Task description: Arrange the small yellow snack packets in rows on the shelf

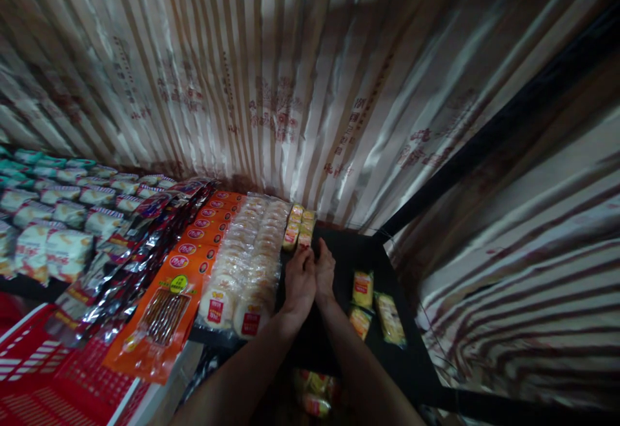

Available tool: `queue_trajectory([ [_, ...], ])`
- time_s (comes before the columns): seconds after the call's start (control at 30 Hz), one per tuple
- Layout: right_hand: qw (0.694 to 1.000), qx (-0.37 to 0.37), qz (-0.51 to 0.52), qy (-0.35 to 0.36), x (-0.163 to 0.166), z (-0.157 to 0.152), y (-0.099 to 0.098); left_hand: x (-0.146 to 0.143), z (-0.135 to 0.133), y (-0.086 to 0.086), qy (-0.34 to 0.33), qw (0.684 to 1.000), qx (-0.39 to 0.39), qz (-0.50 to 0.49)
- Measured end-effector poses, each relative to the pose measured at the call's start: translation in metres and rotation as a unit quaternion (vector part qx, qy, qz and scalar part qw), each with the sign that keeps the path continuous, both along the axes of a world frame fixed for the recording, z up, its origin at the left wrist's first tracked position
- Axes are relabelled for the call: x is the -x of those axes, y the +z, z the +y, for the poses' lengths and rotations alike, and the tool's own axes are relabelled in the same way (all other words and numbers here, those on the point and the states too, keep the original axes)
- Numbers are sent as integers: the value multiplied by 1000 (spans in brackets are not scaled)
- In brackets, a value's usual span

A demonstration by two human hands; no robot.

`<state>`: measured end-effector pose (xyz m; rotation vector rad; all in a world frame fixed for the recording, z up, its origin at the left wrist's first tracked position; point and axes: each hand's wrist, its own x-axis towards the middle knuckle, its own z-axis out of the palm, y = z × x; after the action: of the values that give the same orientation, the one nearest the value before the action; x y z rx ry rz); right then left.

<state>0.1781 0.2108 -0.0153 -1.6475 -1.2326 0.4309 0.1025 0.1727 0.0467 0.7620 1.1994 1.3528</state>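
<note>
Small yellow snack packets [292, 235] stand in two short columns on the black shelf, against the wall covering. At the front end of the right column, my left hand [299, 281] has its fingers curled at a yellow snack packet [305, 236], which they partly hide. My right hand [325, 271] is pressed close beside the left, its fingers stretched forward along the packet's right side. To the right of my hands lie three loose yellow packets [362, 289]. Clear-wrapped round white pastries [261, 264] run in two columns just left of my hands.
Orange snack bags [169, 310], dark shiny packets [140, 264] and white packets [68, 252] fill the shelf leftward. A red basket [72, 374] is at lower left. More yellow packets [317, 390] show below, between my forearms. A dark post [460, 142] slants at right before the pleated covering [271, 77].
</note>
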Motion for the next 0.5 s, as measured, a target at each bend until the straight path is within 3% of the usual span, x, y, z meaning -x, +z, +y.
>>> queue_trajectory([
  [0.23, 996, 14, 88, 12, 7, -71, 20, 1, -80, 7, -20, 997, 8, 80],
  [0.4, 992, -7, 118, 53, 12, -158, 24, 24, -161, 2, -134, 985, -37, 100],
  [0.5, 990, 42, 118, 61, 12, -210, 12, 43, -201, -8, -212, 969, -38, 118],
])
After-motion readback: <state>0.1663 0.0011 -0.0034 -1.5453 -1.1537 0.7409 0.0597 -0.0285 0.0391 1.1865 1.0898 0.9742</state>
